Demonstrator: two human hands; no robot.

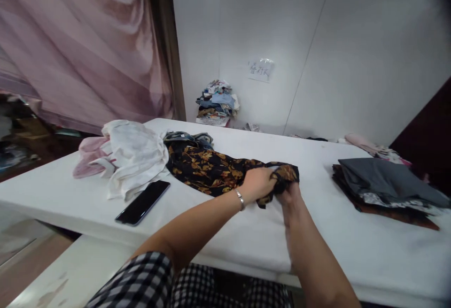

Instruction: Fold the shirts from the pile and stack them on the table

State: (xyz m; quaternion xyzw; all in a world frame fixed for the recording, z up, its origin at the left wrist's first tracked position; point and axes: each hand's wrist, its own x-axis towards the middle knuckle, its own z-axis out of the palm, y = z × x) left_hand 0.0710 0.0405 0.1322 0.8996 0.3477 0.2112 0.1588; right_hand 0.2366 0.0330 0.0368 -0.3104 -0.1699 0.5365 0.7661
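Note:
A black garment with a gold-brown floral print (207, 169) stretches across the middle of the white table. My left hand (259, 183), with a silver bracelet at the wrist, grips the bunched right end of it. Close by, my right hand (289, 194) is at the same end, its fingers mostly tucked inside or under the cloth, so I cannot tell how they are bent. Left of the garment lie a crumpled white garment (136, 150) and a pink one (89, 155). Folded denim (188, 138) sits behind its left end.
A black phone (144, 202) lies on the white table (225, 233) near the front left. At the right is a stack of folded clothes with a grey one (387, 181) on top. Beyond the table, a clothes pile (217, 101) stands by the wall; a pink curtain (105, 40) hangs left.

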